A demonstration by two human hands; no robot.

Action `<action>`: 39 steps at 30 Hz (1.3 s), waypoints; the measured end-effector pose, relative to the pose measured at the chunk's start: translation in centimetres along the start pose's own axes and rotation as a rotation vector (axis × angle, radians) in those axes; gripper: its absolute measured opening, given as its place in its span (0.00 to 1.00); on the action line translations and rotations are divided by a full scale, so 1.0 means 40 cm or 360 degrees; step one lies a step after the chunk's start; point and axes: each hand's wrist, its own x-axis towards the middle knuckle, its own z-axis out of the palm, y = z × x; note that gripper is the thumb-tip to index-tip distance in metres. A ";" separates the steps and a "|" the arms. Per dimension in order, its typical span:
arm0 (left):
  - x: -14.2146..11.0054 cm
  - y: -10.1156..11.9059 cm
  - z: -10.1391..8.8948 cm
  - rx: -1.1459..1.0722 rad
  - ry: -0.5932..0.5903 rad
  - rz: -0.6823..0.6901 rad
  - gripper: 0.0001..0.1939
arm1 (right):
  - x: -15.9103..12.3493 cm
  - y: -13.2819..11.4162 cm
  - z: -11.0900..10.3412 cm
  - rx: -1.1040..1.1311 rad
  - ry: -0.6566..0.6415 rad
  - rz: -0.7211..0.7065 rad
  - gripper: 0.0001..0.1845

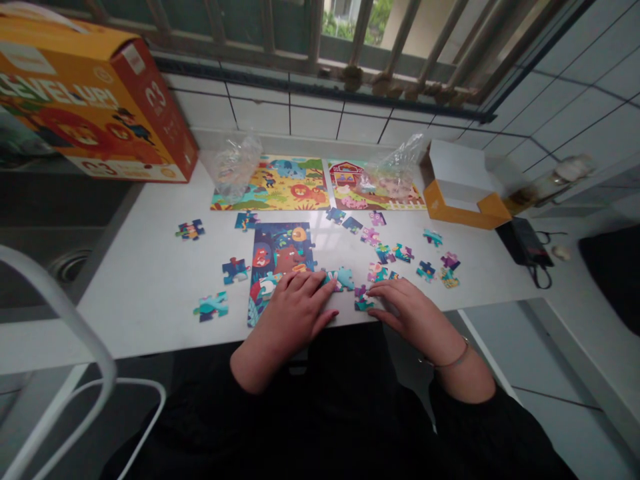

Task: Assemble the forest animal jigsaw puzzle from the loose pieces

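My left hand (295,310) lies flat with fingers stretched out over the lower edge of a partly built dark-blue jigsaw (280,257), fingertips touching a teal piece (343,278). My right hand (407,310) rests beside it on the white table (145,293), fingers pressed on a purple and teal piece (363,298) at the near edge. Several loose pieces (400,253) lie scattered to the right and a few loose pieces (235,269) sit to the left.
Two finished picture puzzles (295,187) lie at the back with clear plastic bags (235,163) on them. An orange puzzle box (95,107) stands back left, an open small orange box (463,193) back right, a black pouch (525,243) beyond. A white chair frame (60,320) is at left.
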 end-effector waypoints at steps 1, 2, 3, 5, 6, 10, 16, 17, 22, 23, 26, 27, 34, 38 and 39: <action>0.000 0.000 0.000 0.0003 -0.0007 -0.0009 0.26 | 0.001 0.001 -0.001 0.0008 -0.0013 -0.0007 0.15; 0.000 0.000 0.000 0.0005 -0.0014 -0.0018 0.26 | 0.001 0.002 -0.002 0.0017 -0.0029 -0.0015 0.15; -0.001 0.001 0.001 0.0005 -0.0018 -0.0025 0.26 | 0.001 0.002 -0.005 0.0023 -0.0045 -0.0022 0.14; -0.002 0.001 0.001 0.0003 -0.0023 -0.0030 0.26 | 0.001 -0.003 -0.011 0.0032 -0.0055 -0.0038 0.14; -0.002 0.002 0.001 0.0003 -0.0025 -0.0028 0.26 | 0.001 -0.006 -0.013 0.0037 -0.0047 -0.0050 0.14; -0.003 0.002 0.002 0.0009 -0.0029 -0.0022 0.26 | 0.011 -0.026 -0.007 0.0069 -0.0004 -0.0144 0.15; -0.002 0.001 -0.002 0.0009 0.0000 -0.0022 0.25 | 0.041 -0.044 0.037 0.0025 -0.0002 -0.0303 0.15; -0.002 0.001 -0.003 0.0005 -0.0001 -0.0018 0.25 | 0.044 -0.045 0.042 0.0003 -0.0002 -0.0308 0.15; -0.004 0.001 -0.002 -0.0011 -0.0033 -0.0014 0.26 | 0.040 -0.046 0.040 -0.0055 -0.0007 -0.0279 0.16; -0.004 0.001 -0.001 -0.0012 -0.0038 -0.0014 0.26 | 0.038 -0.046 0.038 -0.0066 -0.0007 -0.0277 0.16; -0.005 0.002 -0.003 -0.0013 -0.0047 -0.0015 0.27 | 0.034 -0.048 0.036 -0.0082 -0.0003 -0.0273 0.14; -0.005 0.003 -0.005 -0.0013 -0.0045 -0.0013 0.27 | 0.034 -0.048 0.038 -0.0084 -0.0001 -0.0265 0.14; -0.012 0.002 -0.014 -0.0089 -0.0029 0.0204 0.24 | 0.031 -0.055 0.050 -0.0124 0.0004 -0.0176 0.12; -0.014 -0.003 -0.009 -0.0123 -0.0054 0.0232 0.23 | 0.032 -0.069 0.051 -0.0110 0.0033 -0.0129 0.12; -0.014 -0.003 -0.009 -0.0127 -0.0060 0.0230 0.23 | 0.032 -0.073 0.052 -0.0104 0.0044 -0.0121 0.12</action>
